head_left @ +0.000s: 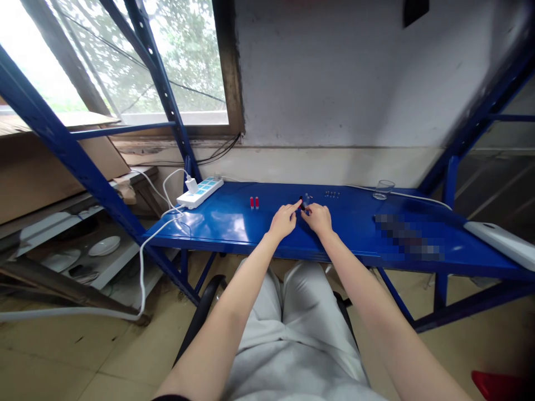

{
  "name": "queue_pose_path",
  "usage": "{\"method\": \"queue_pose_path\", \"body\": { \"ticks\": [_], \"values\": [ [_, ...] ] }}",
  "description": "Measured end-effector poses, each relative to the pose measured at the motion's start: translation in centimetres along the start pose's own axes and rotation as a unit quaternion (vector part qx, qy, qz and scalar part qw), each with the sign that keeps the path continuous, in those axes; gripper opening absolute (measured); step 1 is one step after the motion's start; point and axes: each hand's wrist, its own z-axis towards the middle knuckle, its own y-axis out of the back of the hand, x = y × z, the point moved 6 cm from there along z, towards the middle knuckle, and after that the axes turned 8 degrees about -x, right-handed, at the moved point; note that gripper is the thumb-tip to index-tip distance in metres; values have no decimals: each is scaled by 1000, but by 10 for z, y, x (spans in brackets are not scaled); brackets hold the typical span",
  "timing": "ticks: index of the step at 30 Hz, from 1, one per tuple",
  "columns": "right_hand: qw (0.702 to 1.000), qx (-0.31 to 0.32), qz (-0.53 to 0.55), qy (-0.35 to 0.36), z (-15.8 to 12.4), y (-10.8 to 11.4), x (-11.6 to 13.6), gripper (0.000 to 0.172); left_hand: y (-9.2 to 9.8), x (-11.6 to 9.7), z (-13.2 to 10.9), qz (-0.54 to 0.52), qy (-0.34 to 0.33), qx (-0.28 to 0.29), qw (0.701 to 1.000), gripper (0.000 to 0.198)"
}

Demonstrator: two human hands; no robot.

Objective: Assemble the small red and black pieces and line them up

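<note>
Both my arms reach forward over the blue metal shelf (234,223). My left hand (283,219) and my right hand (318,218) meet at its middle, fingertips pinched together on a small dark part (302,204) with a bit of red on it. It is too small to name. Two small red parts (254,202) stand to the left of my hands. A row of tiny dark pieces (331,194) lies just behind and to the right.
A white power strip (199,192) with a plugged-in charger and white cable lies at the shelf's back left. A clear glass cup (383,189) stands at the back right, and a white flat object (501,241) lies at the right end. Blue rack posts flank the shelf.
</note>
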Motion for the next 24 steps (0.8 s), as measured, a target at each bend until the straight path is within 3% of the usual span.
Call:
{"method": "queue_pose_path", "body": {
  "ticks": [6, 11, 17, 24],
  "values": [
    [999, -12, 18, 33, 0, 1, 4, 20, 6, 1, 2, -18, 7, -48, 999, 34],
    [997, -24, 44, 52, 0, 5, 11, 16, 11, 15, 3, -70, 85, -106, 988, 18],
    [995, -3, 44, 88, -1, 2, 14, 15, 6, 27, 2, -145, 150, -93, 973, 13],
    [991, 21, 17, 129, -2, 0, 17, 21, 7, 29, 2, -160, 182, -73, 967, 12]
  ]
}}
